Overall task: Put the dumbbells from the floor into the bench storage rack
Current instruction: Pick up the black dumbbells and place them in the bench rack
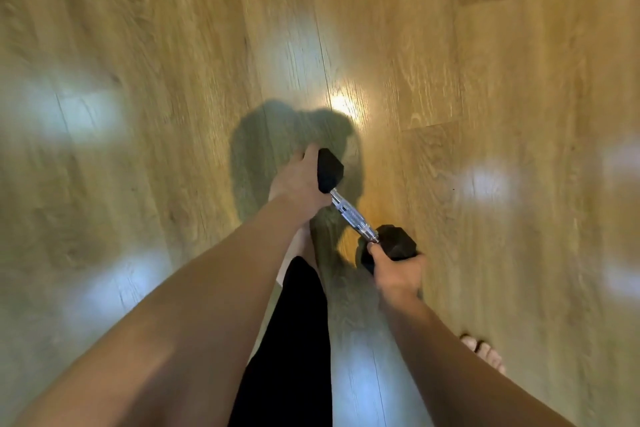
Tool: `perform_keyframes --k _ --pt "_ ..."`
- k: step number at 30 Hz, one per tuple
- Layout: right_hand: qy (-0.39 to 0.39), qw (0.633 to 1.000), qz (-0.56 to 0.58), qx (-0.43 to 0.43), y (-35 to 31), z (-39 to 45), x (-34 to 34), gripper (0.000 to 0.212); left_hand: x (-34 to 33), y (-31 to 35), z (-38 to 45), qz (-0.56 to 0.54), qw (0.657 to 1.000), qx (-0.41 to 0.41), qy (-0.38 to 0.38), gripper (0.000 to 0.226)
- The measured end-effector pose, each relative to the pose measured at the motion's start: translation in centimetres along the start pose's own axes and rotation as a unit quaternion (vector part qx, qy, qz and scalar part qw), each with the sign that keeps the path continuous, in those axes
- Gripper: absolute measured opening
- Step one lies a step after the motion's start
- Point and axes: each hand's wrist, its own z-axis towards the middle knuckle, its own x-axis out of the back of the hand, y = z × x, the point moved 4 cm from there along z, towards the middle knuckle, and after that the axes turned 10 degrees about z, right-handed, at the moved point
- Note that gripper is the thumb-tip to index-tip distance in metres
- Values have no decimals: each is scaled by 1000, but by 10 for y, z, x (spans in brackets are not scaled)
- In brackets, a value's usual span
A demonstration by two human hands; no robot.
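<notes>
A dumbbell (351, 212) with black hex heads and a chrome knurled handle hangs above the wooden floor, held between both hands. My left hand (298, 184) grips the far black head from its left side. My right hand (398, 270) clasps the near black head from below. The handle runs diagonally between them and is bare. No bench or storage rack is in view. The picture is blurred by motion.
Wood-plank floor (485, 62) fills the view, with bright light reflections on it. A leg in black trousers (294, 340) is below the arms. Toes of a bare foot (485, 354) show at lower right.
</notes>
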Motion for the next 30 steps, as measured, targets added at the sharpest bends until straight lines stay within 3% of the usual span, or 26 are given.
perform_keyframes --k 5,9,17,25,30 --pt "-31 989 -19 143 -49 -28 9 66 24 -31 -37 -121 988 85 48 74" --pt "-95 972 -18 214 -113 -77 6 64 85 -49 -73 -231 958 139 103 74" --pt "-150 932 -35 329 -260 -201 -20 70 240 -72 -98 -327 907 152 218 62" --pt "-161 873 -70 455 -420 -263 -110 77 375 -108 -23 -368 872 142 291 66" --pt "-172 838 -53 515 -509 -273 -186 73 438 -137 51 -406 831 132 357 78"
